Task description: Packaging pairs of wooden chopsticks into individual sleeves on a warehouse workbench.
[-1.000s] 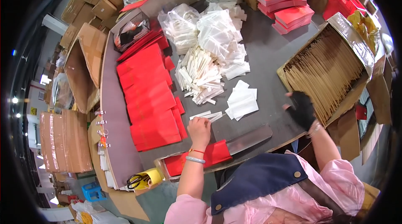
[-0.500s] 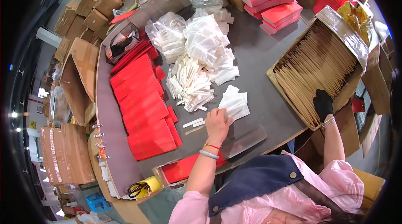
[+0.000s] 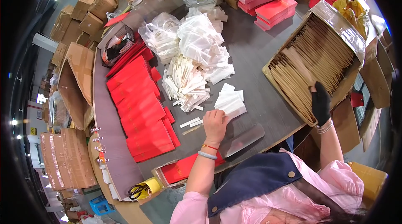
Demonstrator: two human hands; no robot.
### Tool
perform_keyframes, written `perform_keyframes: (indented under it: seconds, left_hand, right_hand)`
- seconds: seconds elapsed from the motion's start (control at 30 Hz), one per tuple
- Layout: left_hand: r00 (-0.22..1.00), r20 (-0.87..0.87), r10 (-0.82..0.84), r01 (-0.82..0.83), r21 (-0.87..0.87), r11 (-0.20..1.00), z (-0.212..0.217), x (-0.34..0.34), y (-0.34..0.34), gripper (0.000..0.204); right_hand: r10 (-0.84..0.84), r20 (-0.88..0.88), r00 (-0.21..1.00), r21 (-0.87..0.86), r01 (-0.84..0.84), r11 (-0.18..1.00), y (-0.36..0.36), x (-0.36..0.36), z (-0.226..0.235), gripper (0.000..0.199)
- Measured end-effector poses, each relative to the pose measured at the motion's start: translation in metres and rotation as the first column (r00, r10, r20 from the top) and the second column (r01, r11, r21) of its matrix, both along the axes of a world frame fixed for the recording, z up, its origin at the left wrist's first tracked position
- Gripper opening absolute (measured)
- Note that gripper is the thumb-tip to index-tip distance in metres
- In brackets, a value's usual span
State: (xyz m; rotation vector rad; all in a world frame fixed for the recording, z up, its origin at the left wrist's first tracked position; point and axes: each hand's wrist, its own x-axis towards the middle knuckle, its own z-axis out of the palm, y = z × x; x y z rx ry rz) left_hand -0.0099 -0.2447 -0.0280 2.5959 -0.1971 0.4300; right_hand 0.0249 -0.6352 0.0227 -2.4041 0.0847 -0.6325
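Clearly, in the head view, both hands are seen at work over a dark table. The bare left hand is placed at the near edge of the white slips, its fingers bent; whether a slip is gripped cannot be told, as the fingertips are partly hidden. Just left of it, narrow white strips are laid flat. The right hand, covered by a black glove with a bare thumb tip, is set at the near right part of an open carton. There, a pale brown sheet, tilted apart from the packed row, is touched by the thumb; how tightly it is held cannot be told.

Below the left forearm, a red piece is laid in a shallow tray, with a clear plastic strip to its right. Red envelopes are overlapped along the left side, beside a heap of white strips. Red card stacks are piled at the far side.
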Motion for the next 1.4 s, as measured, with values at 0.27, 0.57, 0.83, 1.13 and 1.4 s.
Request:
perform_keyframes:
  seconds: [0.27,0.57,0.83,1.13,1.4]
  left_hand:
    - [0.796,-0.583,-0.161,-0.042,-0.319,0.947,0.050,-0.064,0.003,0.020]
    - [0.944,-0.330,0.008,0.013,0.063,0.998,0.052,-0.131,0.023,0.068]
    - [0.957,-0.288,-0.005,0.026,0.071,0.997,0.042,-0.121,0.003,0.066]
    - [0.962,-0.236,-0.134,0.166,0.123,0.978,0.046,-0.097,-0.004,0.063]
    - [0.916,-0.321,-0.241,0.300,0.149,0.942,0.103,-0.067,0.056,0.016]
  right_hand:
    - [0.640,-0.246,0.728,0.140,-0.626,0.767,0.078,-0.019,0.022,0.022]
    - [0.689,-0.551,0.471,-0.068,-0.848,0.525,0.099,-0.033,-0.020,0.023]
    - [0.761,-0.314,0.567,-0.043,-0.809,0.586,0.126,-0.031,-0.068,0.011]
    - [0.847,-0.215,0.487,0.055,-0.860,0.508,0.191,-0.048,-0.036,0.045]
    - [0.698,-0.492,0.521,-0.271,-0.853,0.445,0.157,-0.031,0.005,0.062]
